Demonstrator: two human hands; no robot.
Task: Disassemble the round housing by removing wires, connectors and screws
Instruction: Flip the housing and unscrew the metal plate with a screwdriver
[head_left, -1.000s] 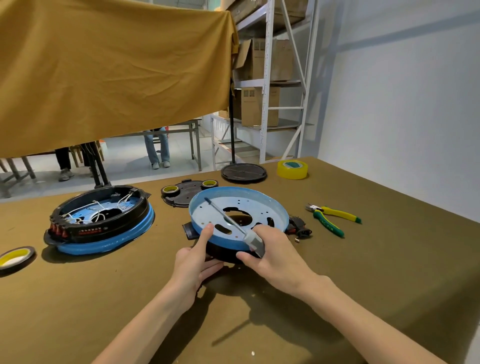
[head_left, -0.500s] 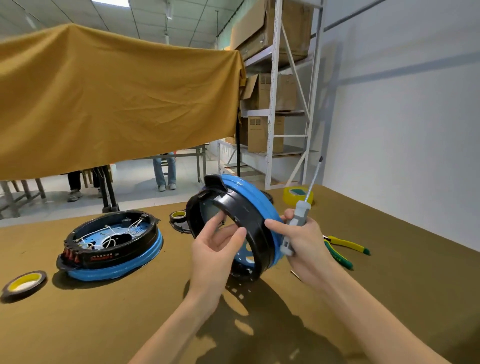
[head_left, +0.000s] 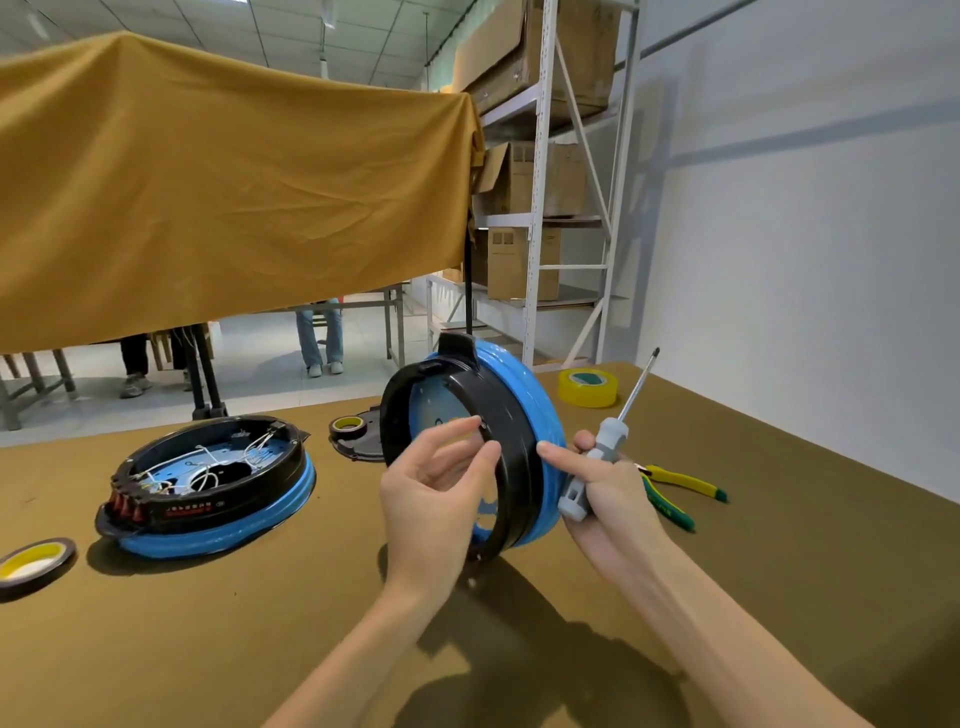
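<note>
Since a second ago we see the housing (head_left: 511, 447) lifted off the worktop (head_left: 779, 571) and turned up on edge, where before it lay flat with its blue plate facing up; the screwdriver (head_left: 605, 447), which lay across that plate, now points up and away.

We count two round housings. The one in hand stands nearly vertical above the middle of the worktop, its open side turned left. It has a black ring wall, a glossy blue rim on its right side, a black tab at the top, and a pale blue perforated plate inside. The second housing (head_left: 208, 488) lies flat on the left, well apart, with white wires and red parts inside its black wall.

We count two hands. The left hand (head_left: 431, 499) reaches into the open side, its fingers loosely curled with the fingertips (head_left: 470, 423) at the inner wall; we cannot tell whether they pinch anything. The right hand (head_left: 608, 509) grips the grey screwdriver handle, and its forefinger presses the black wall.

We count three tape rolls: a yellow one (head_left: 587, 387) at the far right, a small dark one (head_left: 347, 426) behind the housing on a black cover (head_left: 358, 444), and one (head_left: 34, 561) at the left edge. One pair of yellow-green pliers (head_left: 680, 491) lies right of the right hand.
</note>
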